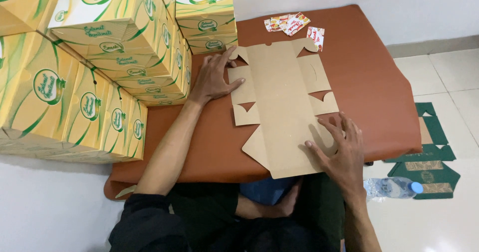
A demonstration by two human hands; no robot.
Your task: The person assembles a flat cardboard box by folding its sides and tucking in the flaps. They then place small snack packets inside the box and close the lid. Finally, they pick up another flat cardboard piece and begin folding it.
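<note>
A flat brown cardboard box blank (279,97) lies unfolded, plain side up, on a brown padded table (379,82). My left hand (215,77) rests on the table at the blank's left edge, fingers spread, fingertips touching the left flaps. My right hand (342,150) presses flat on the blank's near right corner, fingers apart. Neither hand grips anything.
Stacks of folded yellow-and-green boxes (100,67) fill the table's left side and back. Small red-and-white sachets (294,25) lie at the far edge. On the tiled floor to the right are flat green box blanks (429,157) and a plastic water bottle (394,187).
</note>
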